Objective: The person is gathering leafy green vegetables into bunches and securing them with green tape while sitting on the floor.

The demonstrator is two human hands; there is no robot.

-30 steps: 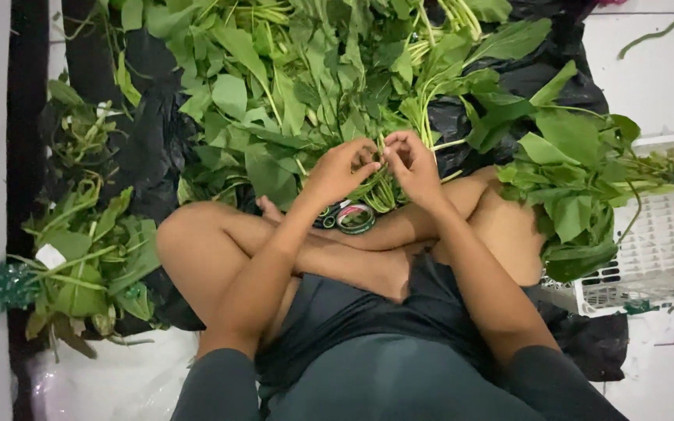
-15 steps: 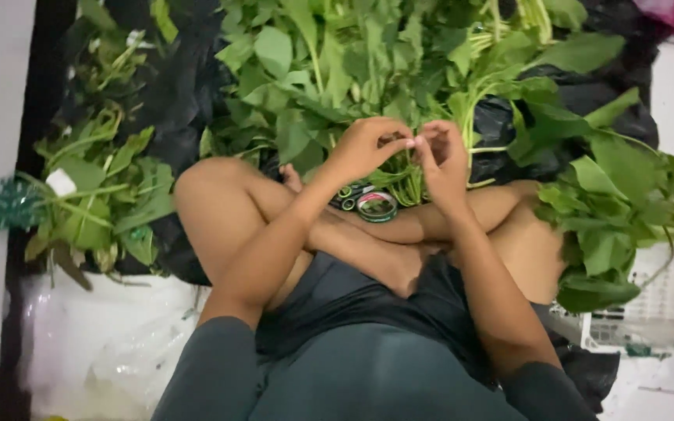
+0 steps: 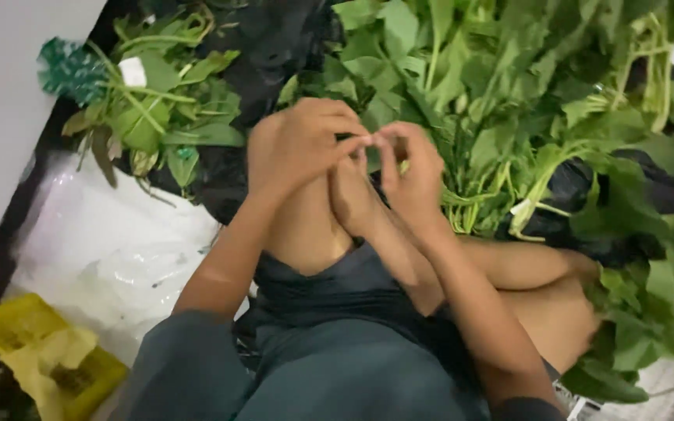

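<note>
At the far left a yellow bag (image 3: 48, 362) lies crumpled on the floor, with a white plastic sheet (image 3: 111, 234) beside it. Above that sits a small bunch of greens (image 3: 157, 101) on black sheeting (image 3: 274, 47).

In the middle the left hand (image 3: 298, 144) and the right hand (image 3: 411, 171) meet fingertip to fingertip over the raised knee. Both grips are pinched closed on something very small between them, likely a thin tie or a bit of stem; it is too blurred to tell which. Whatever it is sits right at the joined fingertips, just in front of the big pile of leaves (image 3: 524, 86).

Work this fine seems to go best with the elbows braced on the legs, as here, and the pinch kept close to the tips so nothing slips.

To the right the pile spreads past the frame edge. The hands blur, the held piece is hidden by the fingers, and a pale object at the bottom right corner is cut off.
</note>
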